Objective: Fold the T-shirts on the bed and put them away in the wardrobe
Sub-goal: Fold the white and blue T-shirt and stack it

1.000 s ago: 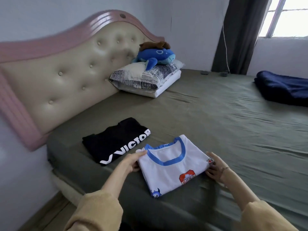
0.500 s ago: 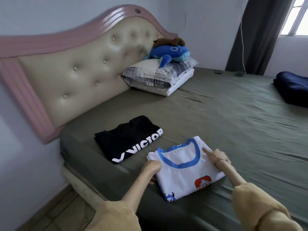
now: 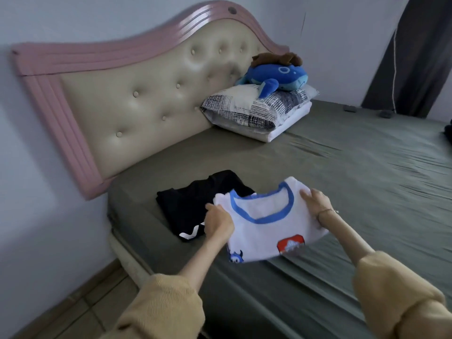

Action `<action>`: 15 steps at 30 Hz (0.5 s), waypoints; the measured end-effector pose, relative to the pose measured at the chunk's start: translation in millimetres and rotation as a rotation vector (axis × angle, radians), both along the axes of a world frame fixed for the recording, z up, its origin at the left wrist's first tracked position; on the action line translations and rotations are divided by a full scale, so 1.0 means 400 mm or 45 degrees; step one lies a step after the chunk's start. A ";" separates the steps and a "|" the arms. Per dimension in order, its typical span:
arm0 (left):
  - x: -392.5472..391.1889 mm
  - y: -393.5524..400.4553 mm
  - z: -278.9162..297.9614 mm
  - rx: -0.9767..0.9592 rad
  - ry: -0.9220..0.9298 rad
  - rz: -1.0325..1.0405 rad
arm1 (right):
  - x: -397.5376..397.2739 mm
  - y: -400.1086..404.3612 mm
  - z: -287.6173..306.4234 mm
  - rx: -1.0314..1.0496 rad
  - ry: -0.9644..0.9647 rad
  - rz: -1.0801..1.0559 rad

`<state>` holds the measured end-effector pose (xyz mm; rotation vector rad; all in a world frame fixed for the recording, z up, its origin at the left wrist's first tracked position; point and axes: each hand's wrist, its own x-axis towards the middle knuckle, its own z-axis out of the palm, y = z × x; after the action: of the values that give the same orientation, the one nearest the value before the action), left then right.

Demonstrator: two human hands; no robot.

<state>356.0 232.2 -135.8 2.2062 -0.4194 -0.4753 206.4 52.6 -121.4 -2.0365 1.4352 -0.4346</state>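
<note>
Held thing: we hold the folded white T-shirt with the blue collar and small cartoon prints between both hands, lifted just clear of the olive-green bed sheet.
Left hand: its fingers curl round the shirt's left edge and grip it.
Right hand: its fingers pinch the right edge near the collar, thumb on top.
Second shirt: the folded black T-shirt with white lettering lies flat on the sheet, just left of the white one, whose left corner overlaps it in our view.
Key relation: the white shirt's long axis runs from collar, far from us, to hem, near us; our 2 hands sit on its opposite short sides. The black shirt lies leftward, nearer the left hand.
Judgement: we think the next move is either stacking white on black or carrying it away; the wardrobe is out of sight.
Risk: the unsupported hem may sag and open the fold.
Elsewhere: a blue plush whale rests on patterned pillows by the cream tufted headboard with pink frame.
</note>
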 end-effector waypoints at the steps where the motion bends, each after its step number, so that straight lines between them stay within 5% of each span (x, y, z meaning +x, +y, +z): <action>1: 0.036 0.002 0.016 -0.009 -0.034 0.036 | 0.039 -0.002 0.014 -0.015 -0.051 0.012; 7: 0.257 0.043 0.049 0.001 -0.106 0.155 | 0.286 0.015 0.050 0.010 -0.273 0.124; 15: 0.395 0.078 -0.061 0.107 -0.033 0.267 | 0.487 0.013 -0.042 -0.006 -0.178 0.312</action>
<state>513.8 263.3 -160.1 2.3090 -0.1811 -0.3567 401.3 57.9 -138.4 -2.1076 1.0871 -0.4659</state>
